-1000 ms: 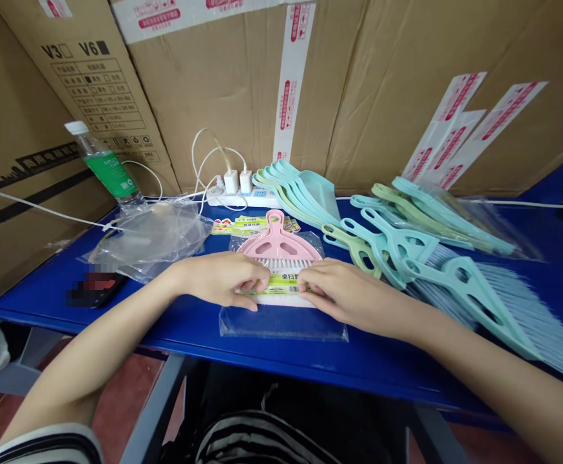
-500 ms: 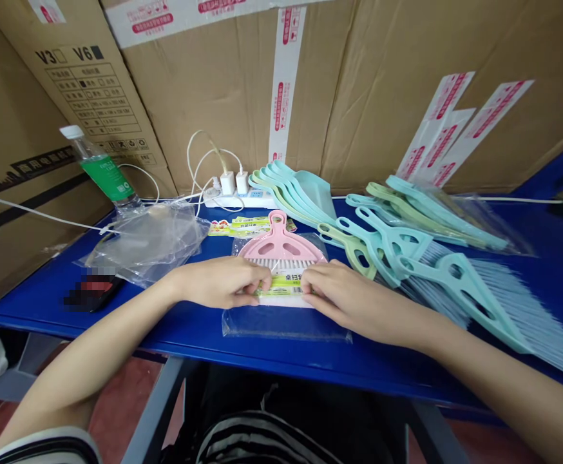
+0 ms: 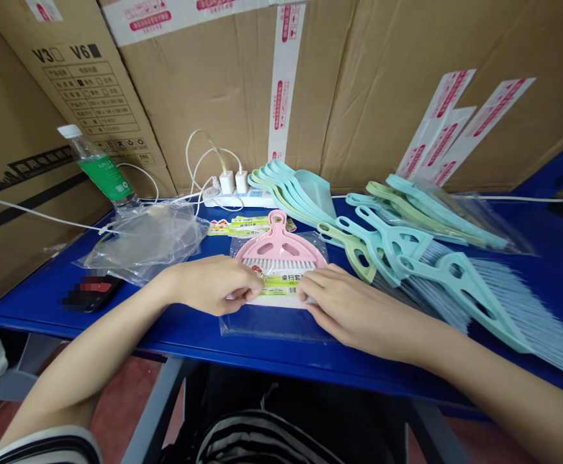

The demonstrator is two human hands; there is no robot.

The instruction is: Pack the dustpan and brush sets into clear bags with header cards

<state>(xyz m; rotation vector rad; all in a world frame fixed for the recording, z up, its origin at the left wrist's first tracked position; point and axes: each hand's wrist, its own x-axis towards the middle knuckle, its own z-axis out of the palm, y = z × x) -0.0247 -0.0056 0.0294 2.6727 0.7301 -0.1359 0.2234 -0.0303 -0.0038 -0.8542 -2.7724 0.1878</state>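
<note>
A pink dustpan and brush set [image 3: 277,248] lies flat in front of me inside a clear plastic bag [image 3: 272,322], its handle pointing away. White bristles and a yellow-green label card [image 3: 288,281] show through the plastic. My left hand [image 3: 223,283] has its fingers curled closed at the left edge of the bagged set. At the right edge, my right hand [image 3: 332,296] is closed in the same way, thumb toward me. What exactly the fingertips pinch is partly hidden behind the knuckles. The bag's lower part spreads loose on the blue table [image 3: 189,332].
Mint and green brushes [image 3: 465,290] lie on the right, with stacked dustpans [image 3: 305,190] behind. Further label cards [image 3: 247,225], a power strip [image 3: 240,198], empty plastic bags [image 3: 151,238], a bottle [image 3: 102,171] and a phone [image 3: 93,293] surround the left and back. Cardboard boxes [image 3: 233,90] wall the back.
Both hands have shifted slightly on the bagged set, the left one outward to the left, uncovering more of the label card. The set itself has barely moved.
</note>
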